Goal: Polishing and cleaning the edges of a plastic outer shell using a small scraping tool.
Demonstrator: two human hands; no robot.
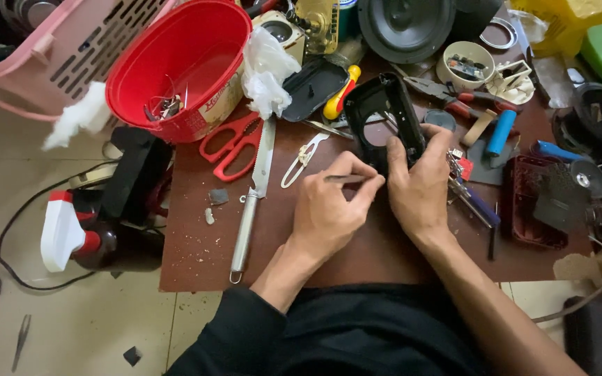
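**Head view: two hands work on a black frame**

Head view shows a messy brown table (196, 251) seen from above. In the middle of the frame, the right hand (419, 184) wraps around a black plastic frame (384, 118) with a big hole in it and holds it tight and tilted up. The left hand (332, 209) pinches a thin dark tool (343, 179), and its tip points at the bottom edge of the frame. Both grips are closed around their things.

To do this well, the frame should stay very still, and the tool should push softly so it does not slip.

Red scissors (235, 146) and a long knife (256, 188) lie to the left. A red bowl (182, 63) sits in the upper left.
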